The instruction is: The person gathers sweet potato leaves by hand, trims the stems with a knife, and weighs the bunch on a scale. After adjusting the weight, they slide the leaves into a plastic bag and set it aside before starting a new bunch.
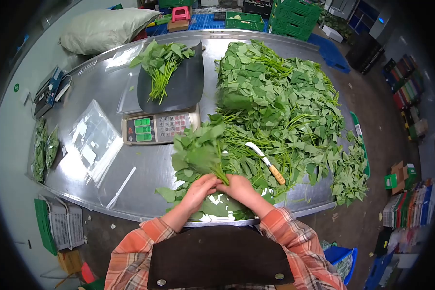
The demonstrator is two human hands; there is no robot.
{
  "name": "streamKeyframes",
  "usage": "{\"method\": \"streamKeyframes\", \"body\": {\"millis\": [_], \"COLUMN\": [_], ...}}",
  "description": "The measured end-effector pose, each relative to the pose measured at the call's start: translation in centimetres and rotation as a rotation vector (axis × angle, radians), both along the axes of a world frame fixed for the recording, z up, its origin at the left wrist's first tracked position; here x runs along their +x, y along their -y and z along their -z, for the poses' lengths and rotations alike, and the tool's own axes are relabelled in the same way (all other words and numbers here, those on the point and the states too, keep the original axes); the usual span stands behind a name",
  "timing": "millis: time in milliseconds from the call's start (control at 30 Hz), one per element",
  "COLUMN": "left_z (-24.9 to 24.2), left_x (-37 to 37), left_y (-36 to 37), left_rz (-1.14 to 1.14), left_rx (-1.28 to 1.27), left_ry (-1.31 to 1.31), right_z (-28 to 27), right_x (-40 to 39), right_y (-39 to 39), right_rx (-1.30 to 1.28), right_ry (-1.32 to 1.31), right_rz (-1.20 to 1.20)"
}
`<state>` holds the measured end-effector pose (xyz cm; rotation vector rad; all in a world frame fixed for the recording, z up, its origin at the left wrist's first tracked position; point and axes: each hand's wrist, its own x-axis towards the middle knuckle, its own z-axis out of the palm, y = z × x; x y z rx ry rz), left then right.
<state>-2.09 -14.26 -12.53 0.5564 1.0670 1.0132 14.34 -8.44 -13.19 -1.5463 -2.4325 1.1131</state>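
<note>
Near the table's front edge, my left hand (201, 191) and my right hand (238, 189) are together, both closed around the stems of a bunch of leafy greens (198, 150). Its leaves point away from me and are slightly blurred. A large pile of greens (280, 92) covers the right half of the table. On it lies a curved knife (275, 173) with a wooden handle, to the right of my hands. Another bunch (163, 72) rests on the dark tray (188, 79) of the digital scale (162, 128), whose green display is lit.
Clear plastic bags (94, 140) lie on the metal table (145, 193) at the left, near packed greens (46, 147) and a sealing device (50, 92). A large white sack (108, 31) sits at the back left. Green crates (295, 19) stand beyond the table.
</note>
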Motion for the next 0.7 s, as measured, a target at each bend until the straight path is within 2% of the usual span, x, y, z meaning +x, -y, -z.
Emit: {"method": "streamKeyframes", "body": {"millis": [100, 200, 267, 300, 367, 433, 500, 533, 600, 700], "left_z": [-2.9, -9.6, -13.8, -15.5, -18.2, -17.2, -14.2, -13.1, -11.4, -8.7], "left_x": [-2.2, -3.5, -4.9, -4.5, -3.4, -3.3, -4.1, -4.5, -4.6, -3.6], "left_y": [-0.6, 0.4, 0.3, 0.0, -2.4, -3.8, -4.7, -4.9, -4.6, -2.0], "left_rz": [0.209, -0.054, 0.092, 0.193, 0.367, 0.513, 0.720, 0.804, 0.947, 0.890], "left_rx": [0.116, 0.406, 0.913, 0.989, 1.175, 1.110, 0.966, 0.795, 0.444, 0.274], "left_ry": [-0.399, -0.668, -0.981, -1.036, -1.159, -1.122, -1.142, -0.974, -0.628, -0.351], "right_z": [-2.1, -9.0, -8.3, -8.0, -10.6, -13.1, -15.5, -16.5, -16.8, -16.0], "right_x": [1.4, 3.7, 4.8, 4.8, 4.4, 4.2, 4.1, 4.2, 4.7, 4.9], "right_y": [-1.2, -1.4, -2.3, -3.5, -3.9, -3.8, -4.9, -5.5, -5.8, -6.3], "right_rx": [0.211, 0.212, 0.191, 0.140, 0.064, 0.056, -0.241, -0.383, -0.474, -0.586], "right_ry": [0.227, 0.002, 0.056, 0.244, 0.131, 0.062, 0.010, -0.016, -0.102, -0.237], "right_rz": [0.024, -0.085, -0.155, -0.234, -0.349, -0.479, -0.463, -0.452, -0.321, -0.172]}}
